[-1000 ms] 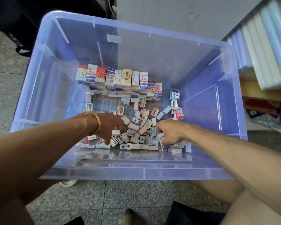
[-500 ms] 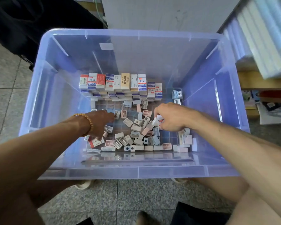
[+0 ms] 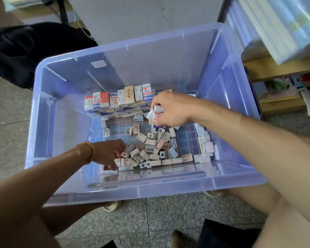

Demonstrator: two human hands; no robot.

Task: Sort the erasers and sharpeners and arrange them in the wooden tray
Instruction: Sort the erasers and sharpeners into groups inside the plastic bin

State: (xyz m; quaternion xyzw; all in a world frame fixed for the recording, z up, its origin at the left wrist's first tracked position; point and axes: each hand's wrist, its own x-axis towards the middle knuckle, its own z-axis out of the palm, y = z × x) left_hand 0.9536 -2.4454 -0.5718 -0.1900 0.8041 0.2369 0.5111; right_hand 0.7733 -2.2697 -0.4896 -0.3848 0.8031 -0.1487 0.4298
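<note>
Erasers [image 3: 127,97] in paper sleeves stand packed in rows against the far wall of a translucent blue plastic bin [image 3: 48,126], which sits on a speckled tiled floor [image 3: 150,221]. Loose sharpeners [image 3: 150,147], small pale blocks in white, pink and blue, lie jumbled across the bin's bottom, most of them toward the near wall, with a line of them laid side by side along that wall.

The right hand [image 3: 170,108] hangs above the bin's bottom, just in front of the right end of the eraser rows. Its grip is closed: the fingers curl around a small bunch of sleeved erasers [image 3: 157,115], which jut out below and to the left of the knuckles, tilted at different angles. The held bunch is clear of the loose pile beneath it.

The left hand [image 3: 109,152], with a beaded bracelet [image 3: 89,149] on its wrist, reaches down at the left edge of the sharpener pile near the near wall. Its fingers are bent downward among the pieces there, touching them; whether this grip actually pinches one cannot be told.

A black bag [image 3: 25,51] lies beyond the bin on the left, and shelves [image 3: 276,72] with stacked stationery stand on the right.
</note>
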